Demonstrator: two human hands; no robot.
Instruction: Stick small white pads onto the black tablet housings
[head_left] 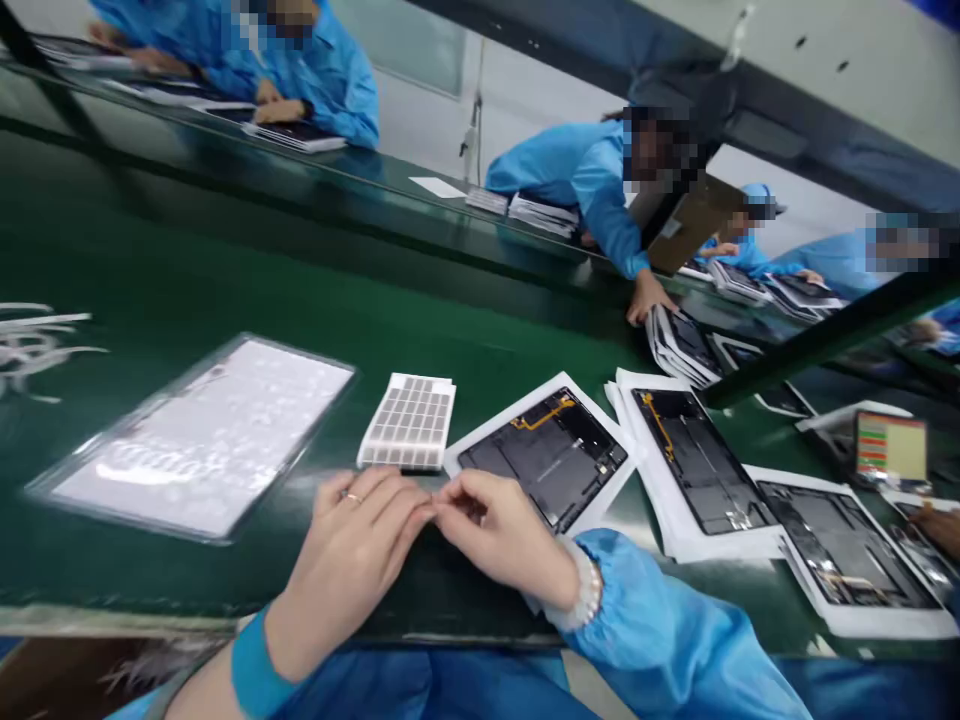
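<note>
My left hand [360,540], with a ring and a blue wristband, meets my right hand [499,525] above the front of the green bench. The fingertips of both are pinched together and touch; whatever lies between them is too small or hidden to make out. Just beyond the hands is a white sheet of grey rectangular stickers [409,418]. Right of it, partly behind my right hand, a black tablet housing [551,455] with an orange flex cable rests on white paper.
A plastic-sleeved paper [210,435] lies left, near white strips [37,340]. More tablet housings [701,460] on paper stand to the right, below a slanting dark post [832,335]. Across the bench, a co-worker's hand [649,297] touches a stack of housings [682,340]. Several co-workers sit behind.
</note>
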